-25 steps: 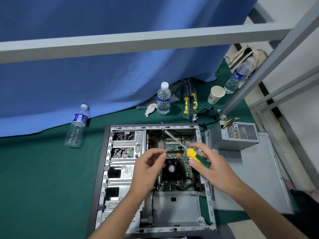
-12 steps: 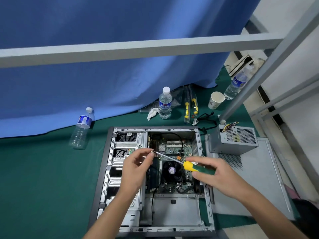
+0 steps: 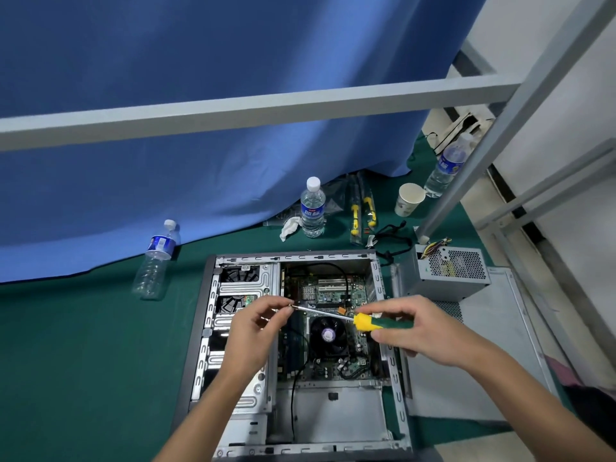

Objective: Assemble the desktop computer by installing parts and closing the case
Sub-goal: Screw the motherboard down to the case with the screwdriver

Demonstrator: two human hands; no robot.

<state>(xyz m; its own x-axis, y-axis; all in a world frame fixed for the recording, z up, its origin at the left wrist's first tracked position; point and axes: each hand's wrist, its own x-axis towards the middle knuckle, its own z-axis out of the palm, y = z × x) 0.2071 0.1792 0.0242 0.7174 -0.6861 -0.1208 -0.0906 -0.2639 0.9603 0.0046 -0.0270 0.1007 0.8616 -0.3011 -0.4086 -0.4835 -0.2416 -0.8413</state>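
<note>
Computer case (image 3: 213, 328) lies open; screwdriver (image 3: 376, 321), gripped by right hand (image 3: 420, 331), has swung level toward nine o'clock, left hand (image 3: 256, 331) pinching a screw onto its tip, ready for fastening.

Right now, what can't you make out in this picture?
Head view only:
- Screwdriver tip: left hand fingers cover it; a screw there is too small to confirm.
- Case near edge: cut by the frame bottom.
- Handle rear: hidden inside the right hand.
- Board markings: too small.
</note>
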